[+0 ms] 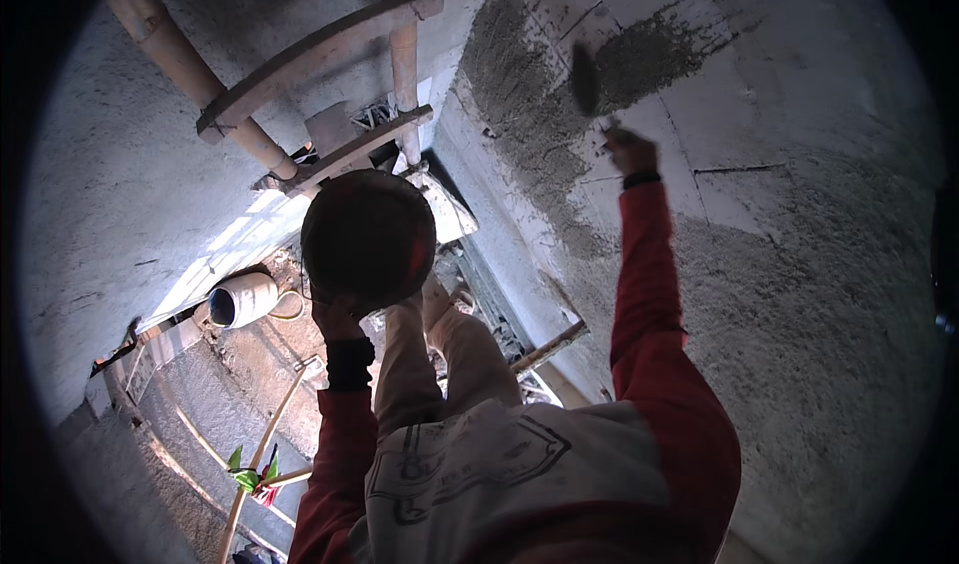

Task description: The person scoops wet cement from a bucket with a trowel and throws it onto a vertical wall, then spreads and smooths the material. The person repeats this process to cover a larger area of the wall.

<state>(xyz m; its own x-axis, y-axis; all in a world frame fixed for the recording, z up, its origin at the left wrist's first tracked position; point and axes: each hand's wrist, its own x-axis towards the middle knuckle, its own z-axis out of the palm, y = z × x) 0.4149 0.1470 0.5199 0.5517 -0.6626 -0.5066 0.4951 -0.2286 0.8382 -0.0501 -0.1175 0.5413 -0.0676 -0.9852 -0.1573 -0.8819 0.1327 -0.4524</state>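
My right hand (pixel 634 152) is raised to the wall and closed round the handle of a trowel (pixel 584 79). The trowel's dark blade, a little blurred, is over a patch of wet grey mortar (pixel 519 94) spread across pale blocks. Whether the blade touches the wall, I cannot tell. In front of my body, my left hand (pixel 338 319) grips the near edge of a dark round bucket (pixel 368 239). The inside of the bucket is too dark to make out its contents, and some of the fingers are hidden by it.
A ladder-like frame of bamboo poles and wooden rungs (pixel 320 59) stands ahead on the left. Far below lie a tipped pale barrel (pixel 245 299) and rubble. Thin bamboo poles (pixel 265 444) cross at the lower left, tied with coloured cloth. A wooden bar (pixel 549 347) sticks out by my legs.
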